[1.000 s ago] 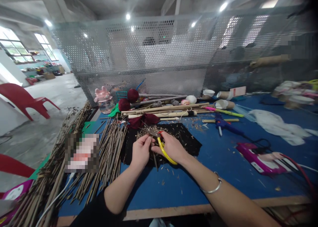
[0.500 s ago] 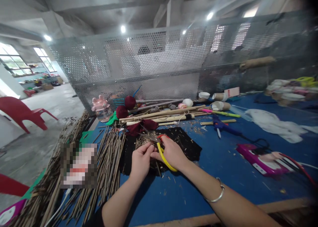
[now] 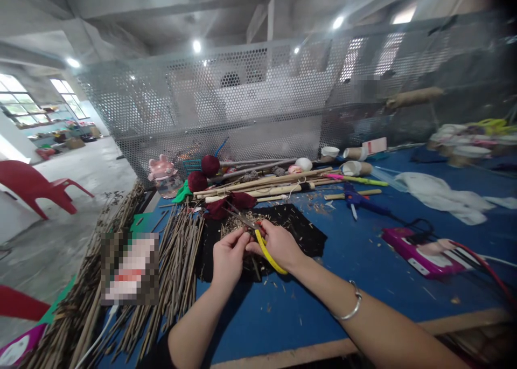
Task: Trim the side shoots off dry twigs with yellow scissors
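My right hand (image 3: pixel 278 245) is closed around scissors (image 3: pixel 252 224) with yellow and red-orange handles. Their blades point away to the left, slightly parted. Beside the blades, my left hand (image 3: pixel 230 253) pinches something small between thumb and fingertips; the fingers mostly hide it. Both hands almost touch above a black cloth (image 3: pixel 302 229). A heap of short, pale cut bits (image 3: pixel 231 228) lies on the cloth under the scissors. Dark red cloth (image 3: pixel 232 203) sits just beyond the blade tips. Left of my hands, many thin brown twigs (image 3: pixel 180 261) are spread out.
Long pale sticks (image 3: pixel 262 185) and dark red yarn balls (image 3: pixel 197 181) lie at the back before a perforated metal screen (image 3: pixel 226 105). To the right are a blue glue gun (image 3: pixel 357 199), a magenta power strip (image 3: pixel 420 256) and white plastic (image 3: pixel 436 196). Bundled branches (image 3: pixel 97 272) stretch along the left.
The scissor blades have come closer together. Both hands stay in nearly the same place over the black cloth, and the view has shifted slightly.
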Available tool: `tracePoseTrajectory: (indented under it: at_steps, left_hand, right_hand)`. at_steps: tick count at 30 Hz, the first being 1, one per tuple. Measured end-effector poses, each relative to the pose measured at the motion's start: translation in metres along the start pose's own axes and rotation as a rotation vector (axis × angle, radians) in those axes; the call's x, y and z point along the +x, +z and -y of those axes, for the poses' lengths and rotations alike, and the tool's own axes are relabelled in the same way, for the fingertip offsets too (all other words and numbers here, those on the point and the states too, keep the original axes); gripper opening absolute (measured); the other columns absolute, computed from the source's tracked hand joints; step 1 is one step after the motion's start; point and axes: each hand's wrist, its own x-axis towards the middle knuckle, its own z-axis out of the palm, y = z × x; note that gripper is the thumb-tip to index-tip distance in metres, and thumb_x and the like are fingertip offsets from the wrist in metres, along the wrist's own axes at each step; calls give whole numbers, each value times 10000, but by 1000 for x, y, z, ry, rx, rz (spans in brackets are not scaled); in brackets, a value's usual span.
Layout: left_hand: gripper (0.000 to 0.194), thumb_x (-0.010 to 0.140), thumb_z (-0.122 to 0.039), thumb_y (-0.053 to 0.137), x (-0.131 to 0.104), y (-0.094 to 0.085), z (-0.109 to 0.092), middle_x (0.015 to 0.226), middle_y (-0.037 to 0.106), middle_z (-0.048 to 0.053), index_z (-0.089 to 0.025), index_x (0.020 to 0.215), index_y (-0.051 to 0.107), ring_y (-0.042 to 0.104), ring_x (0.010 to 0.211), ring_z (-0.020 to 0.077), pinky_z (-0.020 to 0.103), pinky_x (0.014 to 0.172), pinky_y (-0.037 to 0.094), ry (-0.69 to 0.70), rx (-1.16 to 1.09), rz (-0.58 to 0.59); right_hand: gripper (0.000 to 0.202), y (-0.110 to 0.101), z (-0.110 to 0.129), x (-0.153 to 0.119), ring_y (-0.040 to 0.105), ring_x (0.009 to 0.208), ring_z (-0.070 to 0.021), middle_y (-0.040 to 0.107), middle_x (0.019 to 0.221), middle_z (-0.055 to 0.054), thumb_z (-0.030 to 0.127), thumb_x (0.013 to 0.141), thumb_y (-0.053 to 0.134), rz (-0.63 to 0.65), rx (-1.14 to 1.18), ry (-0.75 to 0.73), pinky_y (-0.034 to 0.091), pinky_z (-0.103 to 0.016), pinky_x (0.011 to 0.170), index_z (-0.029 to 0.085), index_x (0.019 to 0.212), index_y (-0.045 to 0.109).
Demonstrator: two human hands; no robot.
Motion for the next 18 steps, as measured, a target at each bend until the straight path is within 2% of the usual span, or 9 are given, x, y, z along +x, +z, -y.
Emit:
tracePoseTrajectory:
  at_steps: [4, 10, 14, 18]
  left_hand:
    - [351, 657, -357, 665, 0, 1, -2, 823, 696, 68, -134, 926, 690, 616, 682, 159, 250, 609, 492, -53, -29, -32]
    - [359, 629, -356, 689, 4, 0, 2, 853, 688, 79, -129, 907, 683, 616, 697, 160, 256, 625, 489, -51, -29, -69]
    - [329, 618, -336, 699, 5, -1, 2, 769, 679, 71, -109, 854, 666, 601, 672, 142, 245, 638, 474, -7, 14, -110]
    - [259, 621, -321, 692, 3, -1, -1, 696, 659, 44, -116, 775, 650, 582, 640, 126, 231, 619, 459, 33, 67, -118]
  right_hand:
    - [447, 0, 0, 1, 565, 602, -158, 601, 673, -13, 609, 670, 570, 1, -28, 10, 271, -217, 511, 210, 858, 500]
    - [439, 0, 1, 1, 576, 610, -169, 599, 660, -22, 627, 694, 529, 0, -70, 24, 272, -226, 510, 204, 808, 501]
    - [488, 0, 0, 0, 584, 667, -180, 604, 741, -29, 630, 667, 554, -46, -92, -19, 293, -232, 548, 204, 890, 470]
    - [517, 1, 0, -1, 563, 769, -201, 587, 842, -69, 629, 651, 567, -73, -93, -104, 341, -258, 624, 182, 884, 453]
